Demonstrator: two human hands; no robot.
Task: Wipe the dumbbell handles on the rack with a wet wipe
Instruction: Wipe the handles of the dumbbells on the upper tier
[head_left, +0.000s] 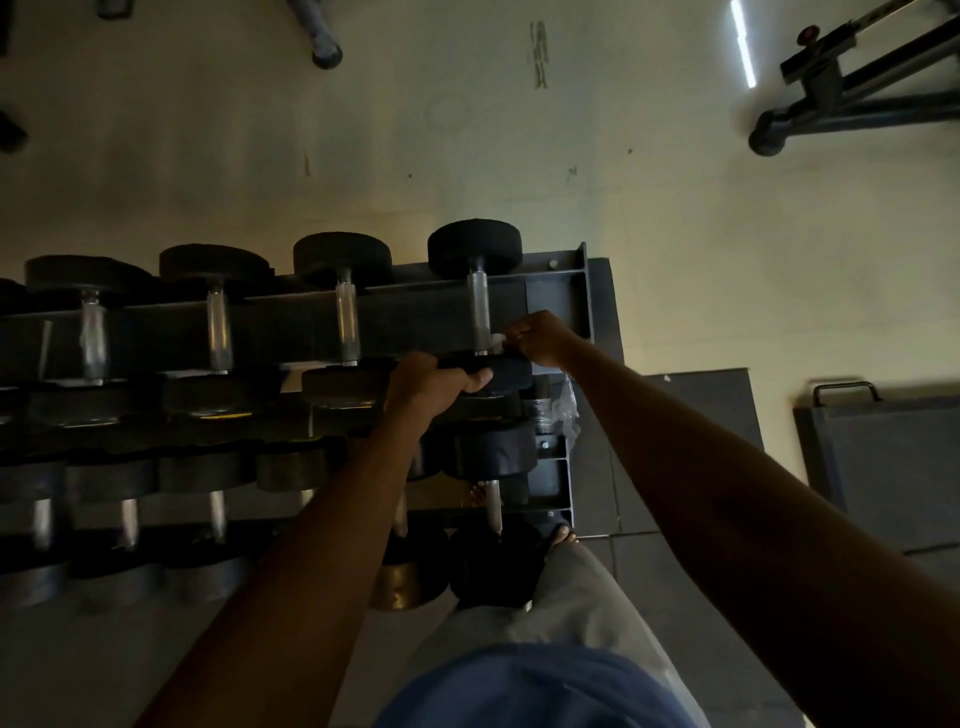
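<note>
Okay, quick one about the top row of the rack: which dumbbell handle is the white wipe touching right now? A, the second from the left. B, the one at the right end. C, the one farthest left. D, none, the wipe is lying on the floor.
B: the right hand pinches the wet wipe against the near end of the rightmost dumbbell handle, while the left hand grips that dumbbell's near head.

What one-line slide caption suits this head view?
Right hand presses a wet wipe to the end dumbbell's handle while the left hand steadies its near head.
</note>
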